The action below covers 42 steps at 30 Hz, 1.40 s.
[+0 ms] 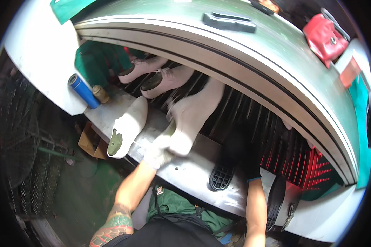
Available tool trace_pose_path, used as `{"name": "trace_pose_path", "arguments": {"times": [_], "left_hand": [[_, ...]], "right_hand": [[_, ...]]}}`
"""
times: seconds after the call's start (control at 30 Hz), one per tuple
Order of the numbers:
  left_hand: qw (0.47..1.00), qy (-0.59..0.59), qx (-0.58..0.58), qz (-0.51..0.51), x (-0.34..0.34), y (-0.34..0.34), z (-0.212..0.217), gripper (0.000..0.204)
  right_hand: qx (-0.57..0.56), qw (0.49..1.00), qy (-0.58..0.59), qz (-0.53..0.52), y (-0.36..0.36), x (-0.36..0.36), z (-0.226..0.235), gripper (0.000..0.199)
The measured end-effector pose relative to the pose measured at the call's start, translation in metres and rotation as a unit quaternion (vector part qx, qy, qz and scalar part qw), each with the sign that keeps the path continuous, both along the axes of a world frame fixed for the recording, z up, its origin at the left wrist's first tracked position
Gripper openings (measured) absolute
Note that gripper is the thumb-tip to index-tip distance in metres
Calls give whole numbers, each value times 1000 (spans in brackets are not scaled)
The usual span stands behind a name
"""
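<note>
The left hand, in a white glove, grips the heel of a white shoe lying on the metal surface at the conveyor mouth; the right hand, black-gloved, rests beside a black sole, its grip unclear; another white shoe lies just left.

White shoe w/ olive-green last inside: upper pale, smooth, toe pointing up-right toward the slatted opening, heel end low-left, tilted, heel gripped by the white-gloved left hand over the metal desk. Black sole piece, grid tread facing up, lies flat at desk's front edge, under the black-gloved right hand, which touches its top end.
</note>
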<state>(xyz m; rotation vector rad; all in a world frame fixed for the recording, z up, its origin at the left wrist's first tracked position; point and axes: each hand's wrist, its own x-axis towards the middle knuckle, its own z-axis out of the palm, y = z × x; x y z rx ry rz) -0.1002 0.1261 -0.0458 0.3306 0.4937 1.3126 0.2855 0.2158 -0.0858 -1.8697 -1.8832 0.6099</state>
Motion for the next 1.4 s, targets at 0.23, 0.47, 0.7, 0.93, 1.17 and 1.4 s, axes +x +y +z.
{"name": "trace_pose_path", "arguments": {"times": [0.23, 0.47, 0.7, 0.93, 1.17, 1.4], "left_hand": [[957, -230, -30, -172, 35, -107, -3, 84], [984, -96, -138, -63, 33, -160, 26, 81], [749, 630, 135, 155, 54, -189, 56, 110], [473, 828, 288, 90, 68, -165, 61, 85], [491, 817, 275, 127, 83, -154, 69, 77], [477, 824, 284, 112, 81, -153, 76, 75]], "right_hand": [[85, 991, -55, 82, 7, -41, -16, 44], [298, 922, 154, 193, -61, -98, 72, 50], [-3, 845, 516, 141, -66, -71, 128, 57], [51, 698, 650, 297, -74, -61, 142, 91], [31, 641, 659, 393, -70, -71, 141, 99], [22, 653, 652, 386, -72, -73, 143, 102]]}}
